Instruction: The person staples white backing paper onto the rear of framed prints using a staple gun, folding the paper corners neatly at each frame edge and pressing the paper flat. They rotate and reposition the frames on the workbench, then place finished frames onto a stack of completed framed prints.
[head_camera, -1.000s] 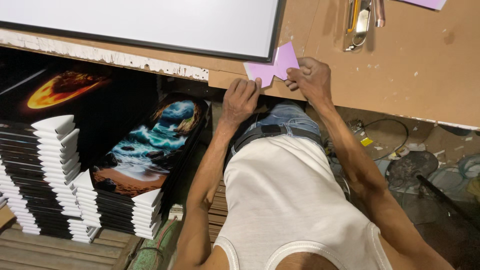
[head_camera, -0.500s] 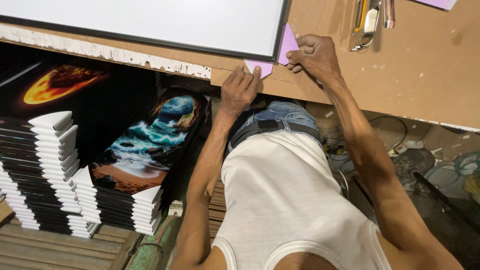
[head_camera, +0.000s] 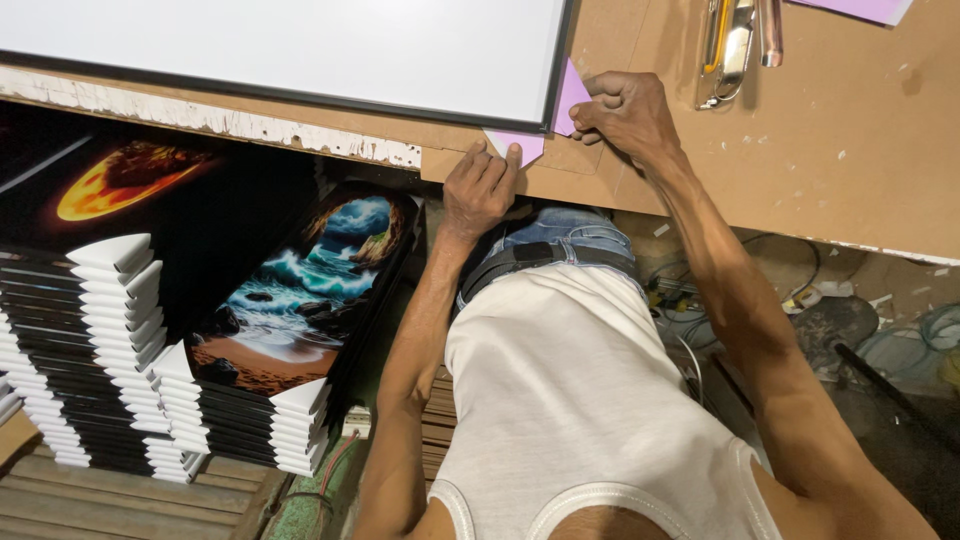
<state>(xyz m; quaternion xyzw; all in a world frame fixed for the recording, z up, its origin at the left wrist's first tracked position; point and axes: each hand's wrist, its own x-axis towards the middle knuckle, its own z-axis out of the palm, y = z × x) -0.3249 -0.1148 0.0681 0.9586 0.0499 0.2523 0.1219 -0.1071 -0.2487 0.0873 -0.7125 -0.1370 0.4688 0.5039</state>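
Note:
A pink corner protector (head_camera: 560, 115) sits at the near right corner of a white board with a thin black frame (head_camera: 300, 50) on the brown worktable (head_camera: 830, 170). My left hand (head_camera: 480, 185) presses fingertips on the pink piece's lower flap at the table's front edge. My right hand (head_camera: 625, 110) pinches the upper flap against the frame's right side. Most of the pink piece is hidden under the frame and my fingers.
A metal staple gun with a yellow part (head_camera: 735, 40) lies at the top right, beside a pink sheet (head_camera: 860, 8). Below the table, stacks of framed pictures with white corner caps (head_camera: 240, 400) stand at the left. Cables and clutter (head_camera: 860, 330) lie at the right.
The pink piece has gone from being held free above the table edge to being slid onto the frame's corner. Both hands moved up and left with it.

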